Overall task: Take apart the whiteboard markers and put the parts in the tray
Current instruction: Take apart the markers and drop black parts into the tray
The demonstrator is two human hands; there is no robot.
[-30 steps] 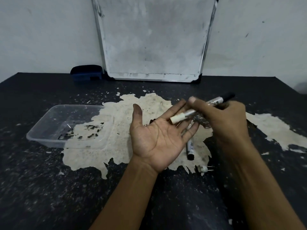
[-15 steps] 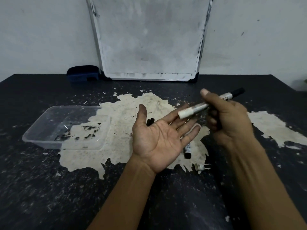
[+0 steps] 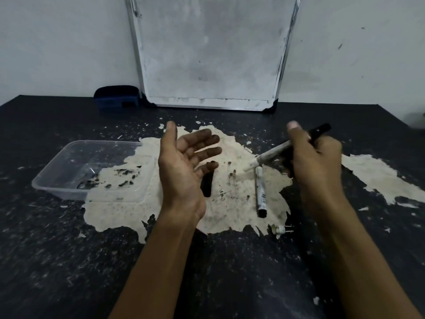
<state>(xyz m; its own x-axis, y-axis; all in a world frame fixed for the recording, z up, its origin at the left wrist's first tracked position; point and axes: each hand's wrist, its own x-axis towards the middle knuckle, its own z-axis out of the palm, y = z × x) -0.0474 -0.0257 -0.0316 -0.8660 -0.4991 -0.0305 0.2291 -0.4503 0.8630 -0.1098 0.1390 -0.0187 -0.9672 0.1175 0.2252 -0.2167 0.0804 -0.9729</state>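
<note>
My right hand [image 3: 315,162] grips a white whiteboard marker [image 3: 271,154] with a black end, tilted down to the left, its uncapped tip over the table. My left hand [image 3: 184,162] hovers palm up and tilted, fingers spread, holding nothing. Below its fingers a black cap [image 3: 207,185] lies on the table. A second white marker [image 3: 261,192] lies lengthwise between my hands. The clear plastic tray [image 3: 57,180] sits to the left, with a few dark bits inside.
A small white part with metal pins [image 3: 281,230] lies near the front of the worn pale patch [image 3: 234,203]. A whiteboard [image 3: 207,54] leans on the wall, with a dark blue eraser [image 3: 116,97] beside it. The table is black and scuffed.
My hands have moved apart: the right one drew the marker away to the right, and the left palm turned and lifted left. The black cap and the lying marker are now uncovered.
</note>
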